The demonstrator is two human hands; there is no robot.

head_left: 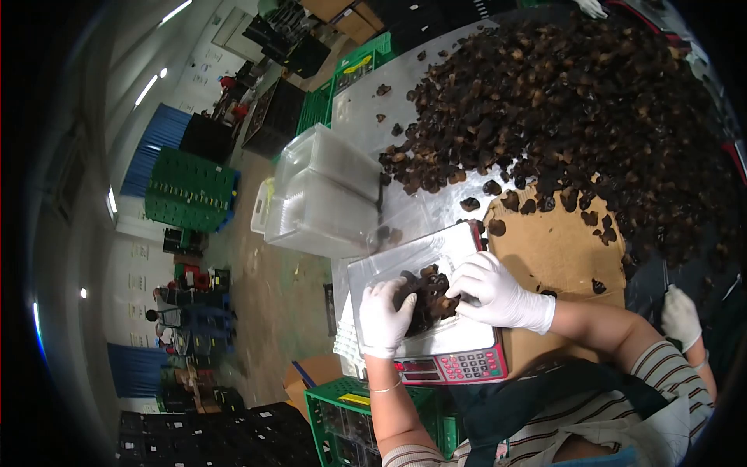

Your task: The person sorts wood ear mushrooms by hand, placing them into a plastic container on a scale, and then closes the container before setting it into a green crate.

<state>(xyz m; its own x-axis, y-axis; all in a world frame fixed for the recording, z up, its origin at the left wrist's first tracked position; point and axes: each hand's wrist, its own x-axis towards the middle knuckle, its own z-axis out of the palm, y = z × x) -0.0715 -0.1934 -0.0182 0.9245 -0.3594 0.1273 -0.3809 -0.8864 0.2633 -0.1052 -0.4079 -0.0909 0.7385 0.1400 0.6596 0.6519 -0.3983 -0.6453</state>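
Note:
A small heap of dark brown mushrooms (pixel 428 302), like wood ear, lies on the metal pan of a digital scale (pixel 373 272) with a red-edged keypad. A clear tray under the heap cannot be made out for certain. My left hand (pixel 384 317), in a white glove, is curled against the heap's left side, its fingers on the pieces. From the right, my gloved right hand (pixel 492 293) has its fingertips closed on mushrooms at the edge of the heap. Parts of the pieces are hidden by the fingers.
A large mushroom pile (pixel 560 101) covers the far right of the metal table. Clear plastic containers (pixel 323 202) stand stacked left of the scale. Cardboard (pixel 552 249) lies to its right. A green crate (pixel 334 412) is below. Another person's gloved hand (pixel 682 317) is at right.

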